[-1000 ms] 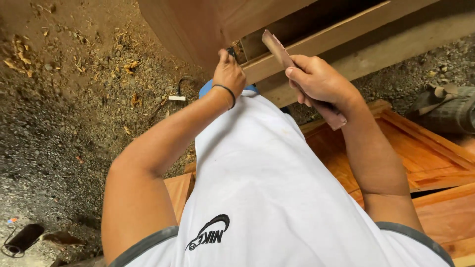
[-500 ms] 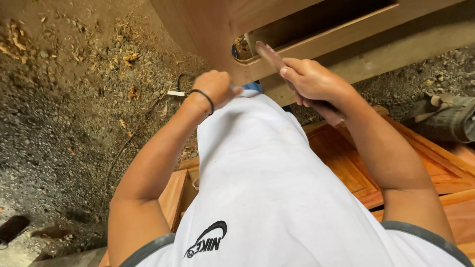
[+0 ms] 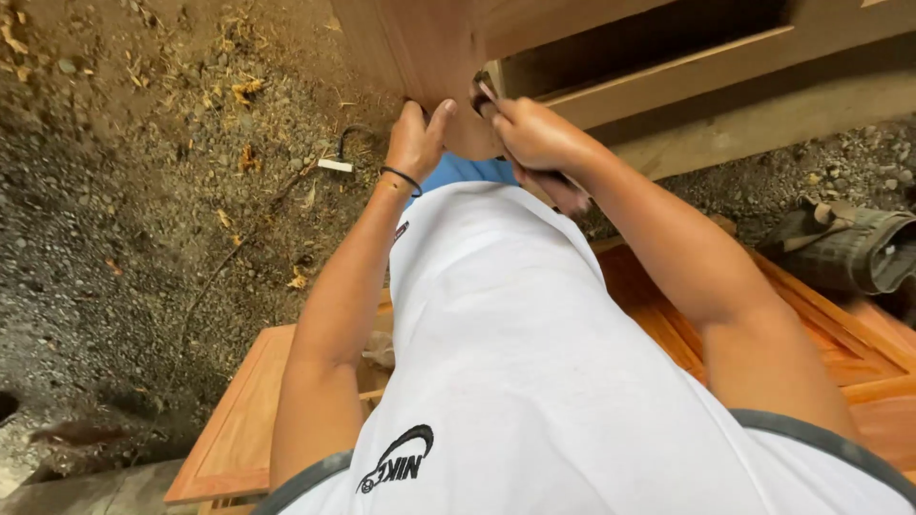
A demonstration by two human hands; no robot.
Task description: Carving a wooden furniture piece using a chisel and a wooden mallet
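The tall reddish-brown wooden cabinet post stands at the top middle of the head view, and both hands meet at its lower corner. The left hand lies against the bottom edge of this post with its fingers spread and pressing flat on the wood; it holds nothing, and a thin black band sits on its wrist. The right hand is just beside the post on its right side, closed firmly around a dark slim hand tool, whose handle end comes out below the palm; the working tip touches a small dark metal fitting at the corner of the post, but the tip is too small to tell its kind. To the right of the post a pale horizontal wooden rail runs along under a dark open gap. Left of the post the grey gravel ground with wood shavings is wide and gives open room on that side. Below the post, near the person's body, flat orange-brown wooden panels with raised frames lie on both sides. Far right of the post a crumpled grey-green cloth bundle rests on the gravel, well apart from the hands.
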